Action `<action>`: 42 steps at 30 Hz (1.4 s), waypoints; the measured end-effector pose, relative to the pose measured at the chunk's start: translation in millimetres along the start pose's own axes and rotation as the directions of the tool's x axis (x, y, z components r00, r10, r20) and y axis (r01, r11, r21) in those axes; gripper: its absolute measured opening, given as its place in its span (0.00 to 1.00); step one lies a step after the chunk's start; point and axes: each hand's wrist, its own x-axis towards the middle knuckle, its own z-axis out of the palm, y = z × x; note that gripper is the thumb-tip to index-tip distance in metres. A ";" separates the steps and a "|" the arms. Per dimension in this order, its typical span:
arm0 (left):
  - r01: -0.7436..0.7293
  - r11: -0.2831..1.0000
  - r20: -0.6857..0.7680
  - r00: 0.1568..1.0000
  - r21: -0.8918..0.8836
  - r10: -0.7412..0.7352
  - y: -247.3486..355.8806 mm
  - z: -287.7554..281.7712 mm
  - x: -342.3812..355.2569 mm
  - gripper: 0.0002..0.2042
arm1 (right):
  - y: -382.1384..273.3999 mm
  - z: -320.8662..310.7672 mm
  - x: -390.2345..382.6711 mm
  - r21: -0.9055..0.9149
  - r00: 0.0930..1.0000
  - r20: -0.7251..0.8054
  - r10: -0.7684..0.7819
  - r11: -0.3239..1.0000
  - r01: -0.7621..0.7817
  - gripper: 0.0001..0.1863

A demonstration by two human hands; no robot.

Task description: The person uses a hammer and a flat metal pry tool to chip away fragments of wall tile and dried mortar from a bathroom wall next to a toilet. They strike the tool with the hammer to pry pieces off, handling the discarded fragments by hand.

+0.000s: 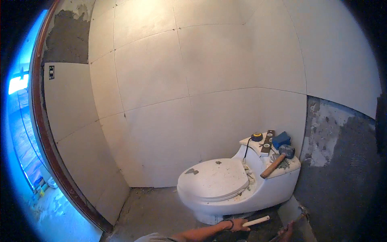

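My left hand (238, 224), with a dark band at the wrist, is closed round a short white rod (257, 221) low in front of the toilet base. The rod's far end points to the right; whether it is a handle or a pipe does not show. My right hand (287, 233) is dim at the lower edge, below a light panel (291, 210) standing by the right wall. Its fingers are too dark to read. Close above both hands is the white toilet (238, 207), lid down, with grey mortar crumbs (192, 172) on the lid.
On the toilet tank lie a rubber mallet (278, 161), a spirit level (267, 143), a black and yellow tape measure (256, 137) and a blue block (281, 139). Large pale tiles (149, 68) cover the walls; bare cement (338, 157) shows at right. A brown-framed doorway (39, 101) stands at left.
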 end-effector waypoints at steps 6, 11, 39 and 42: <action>0.014 1.000 0.009 1.000 -0.022 -0.014 16.6 -10.4 -13.5 0.27 | -8.4 2.1 -14.1 0.172 0.955 0.284 0.086 0.975 -0.139 0.13; -0.007 1.000 -0.019 1.000 0.002 0.007 10.5 -6.0 -10.8 0.27 | 17.5 -12.7 25.5 -0.044 0.999 0.024 -0.027 0.999 0.028 0.20; 0.060 0.995 0.059 0.996 0.083 -0.065 16.2 -8.0 -13.4 0.25 | -23.4 40.5 -48.8 -0.117 1.000 -0.023 -0.004 0.993 0.002 0.15; 0.070 0.996 0.027 0.997 0.051 -0.072 10.4 -0.1 -9.4 0.27 | -19.3 23.5 -33.9 -0.115 0.999 -0.033 0.021 0.993 -0.025 0.16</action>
